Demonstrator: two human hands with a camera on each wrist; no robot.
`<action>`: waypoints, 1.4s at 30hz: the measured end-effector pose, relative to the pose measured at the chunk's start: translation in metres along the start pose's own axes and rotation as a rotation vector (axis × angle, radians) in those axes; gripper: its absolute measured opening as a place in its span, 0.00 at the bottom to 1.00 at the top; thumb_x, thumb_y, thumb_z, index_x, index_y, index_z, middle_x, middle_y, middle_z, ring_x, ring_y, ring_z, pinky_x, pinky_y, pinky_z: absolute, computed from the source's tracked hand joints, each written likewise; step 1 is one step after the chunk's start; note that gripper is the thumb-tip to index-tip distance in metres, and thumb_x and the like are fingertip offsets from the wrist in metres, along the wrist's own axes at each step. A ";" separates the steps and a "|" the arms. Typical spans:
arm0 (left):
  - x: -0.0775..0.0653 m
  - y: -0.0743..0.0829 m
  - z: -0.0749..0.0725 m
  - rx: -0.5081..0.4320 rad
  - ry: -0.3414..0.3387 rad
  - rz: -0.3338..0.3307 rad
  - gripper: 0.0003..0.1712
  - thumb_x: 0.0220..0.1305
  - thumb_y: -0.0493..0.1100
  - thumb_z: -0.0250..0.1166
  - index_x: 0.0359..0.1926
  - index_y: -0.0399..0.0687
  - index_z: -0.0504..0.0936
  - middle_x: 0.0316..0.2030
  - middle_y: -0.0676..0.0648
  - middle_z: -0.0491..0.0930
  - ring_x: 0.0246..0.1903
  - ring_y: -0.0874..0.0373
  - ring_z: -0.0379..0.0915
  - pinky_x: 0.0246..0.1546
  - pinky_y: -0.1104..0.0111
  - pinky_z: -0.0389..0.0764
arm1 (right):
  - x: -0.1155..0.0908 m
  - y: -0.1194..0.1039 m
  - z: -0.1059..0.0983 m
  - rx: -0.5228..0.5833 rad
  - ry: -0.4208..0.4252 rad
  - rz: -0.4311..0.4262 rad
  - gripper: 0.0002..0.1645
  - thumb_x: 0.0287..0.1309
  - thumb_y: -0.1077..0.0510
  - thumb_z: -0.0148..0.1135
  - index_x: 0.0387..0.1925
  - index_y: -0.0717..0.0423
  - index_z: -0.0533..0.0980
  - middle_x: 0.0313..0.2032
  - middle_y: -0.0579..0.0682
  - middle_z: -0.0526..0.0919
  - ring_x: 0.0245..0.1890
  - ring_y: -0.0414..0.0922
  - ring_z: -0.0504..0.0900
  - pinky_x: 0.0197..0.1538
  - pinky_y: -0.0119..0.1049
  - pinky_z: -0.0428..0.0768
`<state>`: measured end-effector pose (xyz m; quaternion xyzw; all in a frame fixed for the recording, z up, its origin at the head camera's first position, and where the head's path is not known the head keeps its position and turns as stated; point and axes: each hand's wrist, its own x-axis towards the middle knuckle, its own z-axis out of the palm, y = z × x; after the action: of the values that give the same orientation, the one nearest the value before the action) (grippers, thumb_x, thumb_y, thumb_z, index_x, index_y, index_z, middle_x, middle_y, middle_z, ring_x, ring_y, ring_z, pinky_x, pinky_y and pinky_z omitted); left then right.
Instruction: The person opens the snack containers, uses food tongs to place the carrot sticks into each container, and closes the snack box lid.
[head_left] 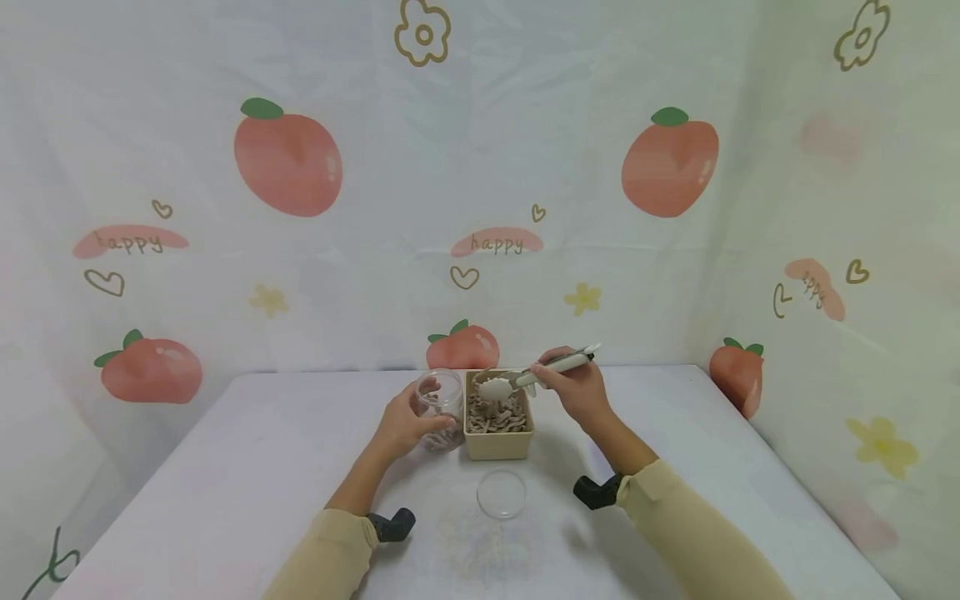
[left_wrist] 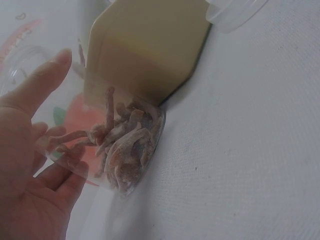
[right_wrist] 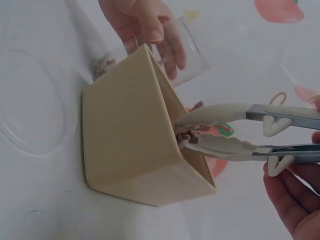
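Observation:
My left hand (head_left: 397, 427) holds a clear round jar (head_left: 440, 402), thumb on one side and fingers on the other. In the left wrist view, brownish dried strips (left_wrist: 127, 152) lie in the bottom of the jar. My right hand (head_left: 583, 393) grips a pair of tongs (head_left: 558, 365) with white tips and metal arms. The tips reach in at the mouth of a beige square box (head_left: 498, 448), right of the jar. Between them, in the right wrist view, are some strips (right_wrist: 187, 136). More such strips (head_left: 495, 418) fill the box.
A clear round lid (head_left: 502, 495) lies flat on the white table (head_left: 300, 450), in front of the box. Behind the box hangs a white curtain (head_left: 480, 150) printed with fruit. Dark wrist mounts (head_left: 597, 492) stick inward from both forearms.

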<state>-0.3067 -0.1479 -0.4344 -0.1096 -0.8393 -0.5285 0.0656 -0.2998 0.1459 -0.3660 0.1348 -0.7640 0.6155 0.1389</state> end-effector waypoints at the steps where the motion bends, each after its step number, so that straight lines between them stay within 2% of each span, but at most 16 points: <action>1: 0.000 0.000 0.000 0.001 0.000 0.000 0.44 0.48 0.44 0.79 0.65 0.46 0.70 0.59 0.48 0.76 0.59 0.43 0.69 0.58 0.50 0.69 | -0.001 0.000 -0.001 0.004 0.006 -0.006 0.11 0.57 0.60 0.70 0.37 0.64 0.79 0.28 0.49 0.83 0.33 0.54 0.82 0.36 0.34 0.80; 5: 0.001 -0.002 -0.001 -0.007 -0.006 -0.003 0.44 0.48 0.45 0.79 0.66 0.46 0.69 0.60 0.48 0.75 0.60 0.42 0.68 0.59 0.50 0.68 | -0.003 -0.002 -0.003 0.017 0.030 -0.055 0.12 0.56 0.58 0.70 0.36 0.63 0.80 0.29 0.51 0.83 0.31 0.48 0.81 0.37 0.37 0.81; 10: 0.000 -0.001 -0.001 -0.003 -0.010 0.002 0.44 0.48 0.44 0.78 0.66 0.46 0.69 0.60 0.48 0.75 0.61 0.42 0.68 0.59 0.50 0.68 | -0.003 -0.009 -0.005 0.020 0.051 -0.083 0.11 0.56 0.58 0.70 0.36 0.63 0.80 0.30 0.53 0.83 0.31 0.46 0.80 0.38 0.38 0.81; 15: -0.001 0.000 -0.001 0.010 -0.011 -0.007 0.46 0.48 0.46 0.79 0.67 0.47 0.68 0.60 0.49 0.75 0.60 0.44 0.68 0.58 0.50 0.69 | 0.000 -0.016 -0.007 0.033 0.059 -0.103 0.13 0.57 0.57 0.69 0.38 0.63 0.79 0.30 0.51 0.83 0.30 0.45 0.79 0.38 0.37 0.81; 20: 0.000 -0.001 -0.002 0.013 -0.018 0.001 0.46 0.48 0.48 0.78 0.67 0.47 0.67 0.61 0.49 0.74 0.60 0.44 0.68 0.58 0.50 0.69 | 0.003 -0.027 -0.005 0.085 0.059 -0.148 0.12 0.58 0.61 0.68 0.39 0.67 0.79 0.28 0.47 0.82 0.29 0.42 0.79 0.38 0.35 0.80; 25: 0.000 -0.002 -0.001 0.016 -0.014 0.010 0.47 0.47 0.48 0.79 0.68 0.46 0.67 0.61 0.47 0.74 0.60 0.42 0.68 0.59 0.49 0.68 | 0.003 -0.045 0.000 0.136 0.049 -0.170 0.10 0.58 0.67 0.66 0.39 0.71 0.78 0.28 0.46 0.82 0.29 0.41 0.78 0.39 0.34 0.78; 30: 0.000 -0.003 -0.001 0.012 -0.012 0.016 0.47 0.47 0.47 0.79 0.67 0.45 0.68 0.60 0.47 0.75 0.61 0.41 0.67 0.60 0.50 0.68 | 0.001 -0.061 0.008 0.141 0.047 -0.180 0.11 0.57 0.67 0.66 0.40 0.72 0.78 0.29 0.46 0.83 0.29 0.44 0.79 0.39 0.34 0.78; 38: 0.001 -0.003 -0.001 -0.027 -0.021 0.029 0.45 0.49 0.42 0.78 0.67 0.42 0.67 0.61 0.43 0.74 0.63 0.41 0.65 0.62 0.51 0.65 | 0.011 -0.058 0.023 0.243 0.038 -0.245 0.10 0.57 0.66 0.68 0.38 0.70 0.78 0.32 0.50 0.85 0.30 0.43 0.81 0.38 0.35 0.80; 42: 0.001 -0.002 -0.001 -0.030 -0.019 0.006 0.44 0.49 0.42 0.78 0.66 0.44 0.68 0.61 0.45 0.74 0.64 0.42 0.65 0.62 0.51 0.65 | 0.009 -0.056 0.032 0.229 0.032 -0.246 0.10 0.57 0.64 0.67 0.38 0.67 0.78 0.33 0.50 0.85 0.31 0.46 0.82 0.39 0.40 0.81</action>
<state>-0.3085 -0.1496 -0.4358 -0.1182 -0.8315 -0.5397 0.0574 -0.2886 0.1022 -0.3182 0.2325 -0.6641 0.6791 0.2091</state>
